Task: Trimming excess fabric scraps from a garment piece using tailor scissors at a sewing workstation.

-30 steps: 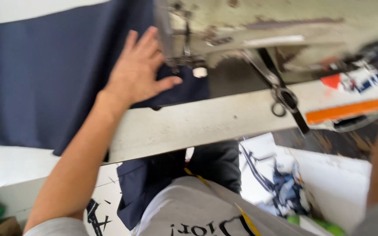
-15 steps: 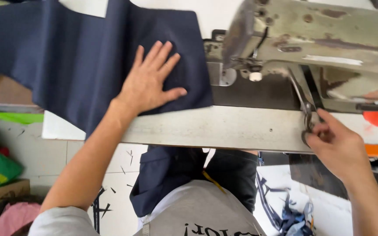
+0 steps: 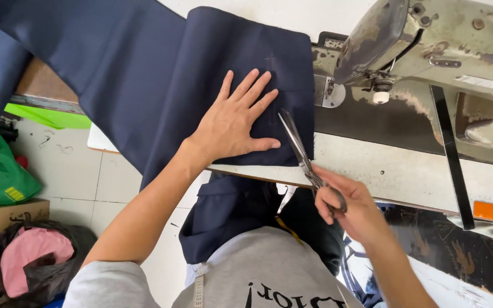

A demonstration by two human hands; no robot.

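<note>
Nearest, the right hand had brought scissors up from the table's edge, blades now resting on the navy fabric. The left hand, fingers spread flat, kept it pinned on the table; cutting looked imminent. Beyond stood the worn sewing machine; bags littered the floor.

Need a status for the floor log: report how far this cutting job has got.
Done: navy fabric laid flat on the sewing table, left hand pressing it down. In hand: right hand holds scissors, blades at the fabric's right edge. Left: no cut is visible yet.
</note>
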